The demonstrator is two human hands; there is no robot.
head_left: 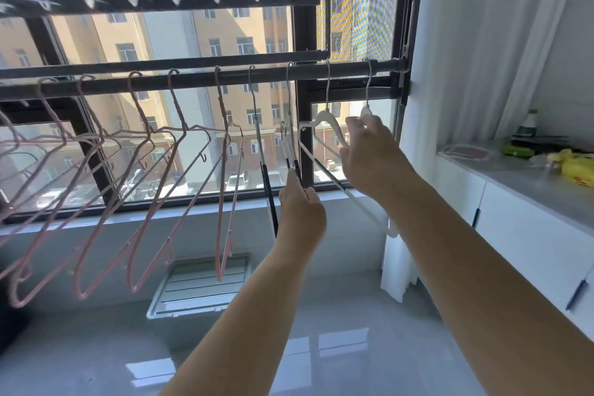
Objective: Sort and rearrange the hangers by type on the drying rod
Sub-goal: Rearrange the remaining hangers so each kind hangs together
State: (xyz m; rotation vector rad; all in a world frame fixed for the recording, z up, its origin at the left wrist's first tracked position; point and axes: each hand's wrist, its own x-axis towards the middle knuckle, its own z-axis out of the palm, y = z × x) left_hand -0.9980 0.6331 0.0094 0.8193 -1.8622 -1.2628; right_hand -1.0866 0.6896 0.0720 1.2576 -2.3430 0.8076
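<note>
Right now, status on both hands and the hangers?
Left hand gripping black-grip hanger. Right hand on white hanger near rod end. Pink hangers grouped left. Nothing blocking the rod.

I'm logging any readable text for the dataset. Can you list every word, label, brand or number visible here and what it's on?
No text can be read in this view.
Green-labelled bottle on the counter: label too blurred to read.
Yellow package beside it: no legible print.
Hangers and drying rod: no markings visible.
</note>
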